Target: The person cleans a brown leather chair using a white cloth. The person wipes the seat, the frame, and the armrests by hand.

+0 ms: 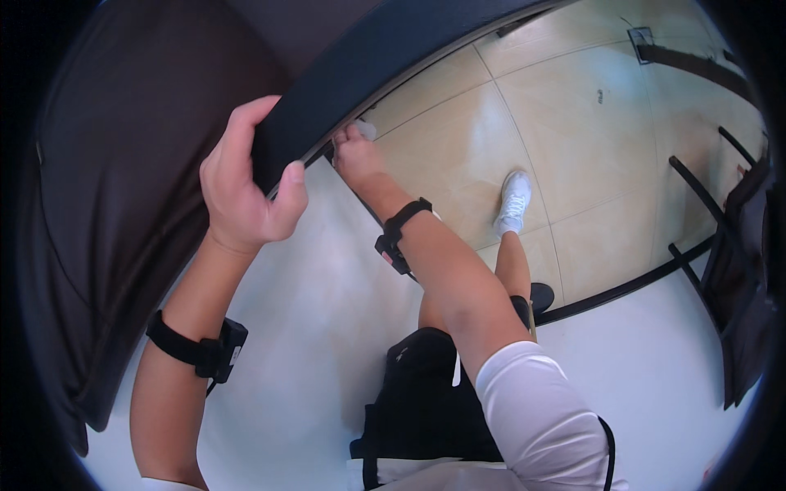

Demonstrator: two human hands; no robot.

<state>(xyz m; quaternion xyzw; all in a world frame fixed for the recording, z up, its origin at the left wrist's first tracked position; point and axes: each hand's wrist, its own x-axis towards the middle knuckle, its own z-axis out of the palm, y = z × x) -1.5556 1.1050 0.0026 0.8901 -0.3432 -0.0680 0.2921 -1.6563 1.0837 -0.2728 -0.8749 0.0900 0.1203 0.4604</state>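
Observation:
My left hand point(249, 178) grips the end of a long dark panel point(368, 67), part of a piece of furniture, with its thumb on the near side and fingers over the far edge. Below the panel's lower edge, my right hand point(361, 161) pinches a crumpled white tissue or cloth point(366, 129). Its fingertips lie close under that edge, beside the corner where the white wall point(295, 264) meets the floor, and are partly hidden. Black straps with small boxes are worn on both forearms.
Dark brown fabric point(135, 153) hangs along the left. Beige floor tiles point(577, 123) extend to the right, with a floor socket box point(642, 46) far off. Dark furniture legs point(700, 184) stand at the right. My foot in a white shoe point(514, 199) is on the tiles.

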